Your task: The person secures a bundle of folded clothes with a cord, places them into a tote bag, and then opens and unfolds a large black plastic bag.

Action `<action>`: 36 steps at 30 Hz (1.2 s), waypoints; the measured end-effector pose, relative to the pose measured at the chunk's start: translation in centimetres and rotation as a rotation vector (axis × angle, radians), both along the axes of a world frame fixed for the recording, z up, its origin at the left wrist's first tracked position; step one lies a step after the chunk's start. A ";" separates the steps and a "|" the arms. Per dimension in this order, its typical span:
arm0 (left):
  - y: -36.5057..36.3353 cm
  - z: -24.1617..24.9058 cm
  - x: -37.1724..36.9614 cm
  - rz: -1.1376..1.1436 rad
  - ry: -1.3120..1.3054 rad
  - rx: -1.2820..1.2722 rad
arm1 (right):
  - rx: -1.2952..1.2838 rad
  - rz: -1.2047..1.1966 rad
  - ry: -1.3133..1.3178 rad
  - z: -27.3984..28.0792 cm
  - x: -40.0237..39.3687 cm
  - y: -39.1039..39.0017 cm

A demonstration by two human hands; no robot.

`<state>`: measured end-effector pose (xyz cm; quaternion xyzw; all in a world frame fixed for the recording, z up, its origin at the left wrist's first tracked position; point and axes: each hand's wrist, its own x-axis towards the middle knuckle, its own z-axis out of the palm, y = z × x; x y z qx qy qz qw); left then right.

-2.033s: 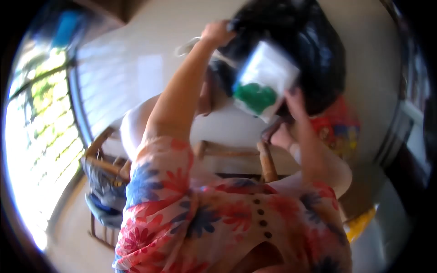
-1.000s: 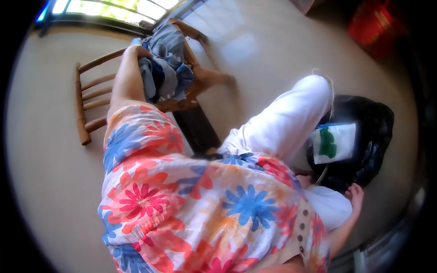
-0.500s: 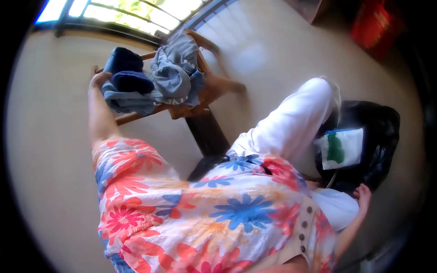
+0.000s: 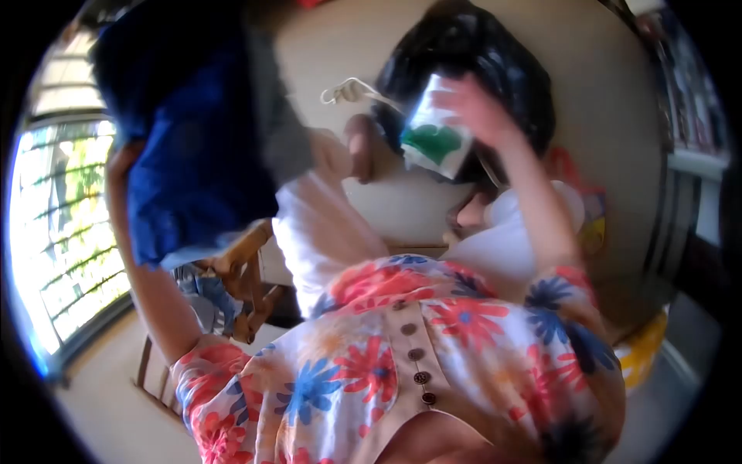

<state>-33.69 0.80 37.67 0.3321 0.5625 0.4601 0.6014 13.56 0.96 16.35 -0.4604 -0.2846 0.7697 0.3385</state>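
A bundle of dark blue cloth [image 4: 201,147], with grey cloth along its right side, is held up at the upper left. My left hand [image 4: 126,157] grips its left edge, partly hidden by the cloth. My right hand [image 4: 473,108] has its fingers spread over a white packet with a green patch [image 4: 434,139]. Motion blurs this hand, and whether it touches the packet cannot be told. The packet lies on a black plastic bag [image 4: 495,58] on the floor.
A wooden chair [image 4: 251,290] with more clothes stands at the lower left, near a barred window [image 4: 69,224]. A cream cord [image 4: 359,89] trails beside the black bag. My bare feet are near the bag. A yellow patterned item [image 4: 645,352] is at the right.
The view has turned towards the black bag. The blue cloth has been lifted off the chair by my left hand and brought closer. My right hand has moved from beside the bag to the packet.
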 end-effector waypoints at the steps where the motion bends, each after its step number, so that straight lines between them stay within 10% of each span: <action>1: 1.5 -1.1 3.1 -0.094 -0.086 0.048 | -0.025 0.014 0.143 -1.8 -2.9 1.0; 4: 5.0 -8.5 9.3 -0.314 -0.049 0.023 | -0.168 -0.222 0.561 -3.2 -6.7 -1.1; 12: 7.4 -24.3 26.3 -0.644 -0.578 -0.370 | -0.184 -0.751 0.052 -2.8 1.6 -4.5; 17: 7.6 -38.7 28.4 -0.625 -0.019 -0.345 | -0.481 -0.661 -0.011 -10.8 3.1 -4.4; 19: 6.1 -38.7 29.3 -1.029 0.812 -0.001 | -0.578 -0.460 -0.402 -19.8 3.5 -5.4; 21: 3.1 -38.9 30.7 -0.890 1.051 -0.012 | -0.360 -0.418 -0.522 -20.3 2.3 -5.5; 27: 1.4 -38.2 31.4 -0.863 1.153 0.017 | -0.367 -0.328 -0.729 -21.6 2.4 -6.7; 31: 1.7 -36.8 31.8 -0.876 1.198 -0.029 | -0.168 -0.246 -1.533 -19.0 2.4 -5.8; 34: 1.2 -35.6 31.8 -0.847 1.196 -0.034 | 0.597 -0.218 -1.396 -12.0 -0.7 -3.9; 36: 1.4 -34.7 31.2 -0.819 1.180 -0.056 | 0.628 0.122 -1.534 -11.7 -3.9 -4.8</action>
